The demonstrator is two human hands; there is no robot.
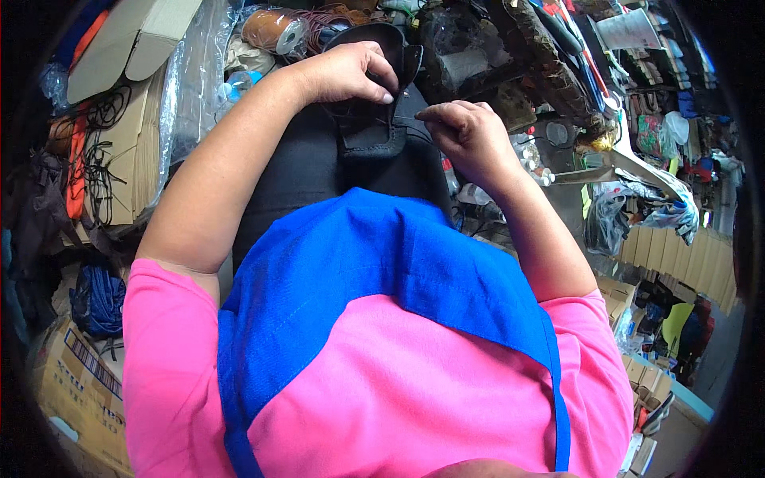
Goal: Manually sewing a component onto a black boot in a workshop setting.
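A black leather shoe (pixel 373 145) rests on my dark-clad lap, its near edge showing a line of stitches. My left hand (pixel 351 73) reaches over it from the left, thumb and fingers closing on its upper edge. Just right of the shoe, my right hand (pixel 470 137) is raised with its fingers curled in and the index finger toward the shoe. A thin dark line, like thread, runs between the shoe and that hand. Whatever the right fingers pinch is too small to make out.
A spool of brown cord (pixel 275 32) lies beyond my left hand. Flattened cardboard (pixel 131 151) and clear plastic stand at the left. On the right are a dark, worn machine-like block (pixel 542 60), a pale metal bracket (pixel 637 159) and cluttered shelves. A cardboard box (pixel 84 390) sits at lower left.
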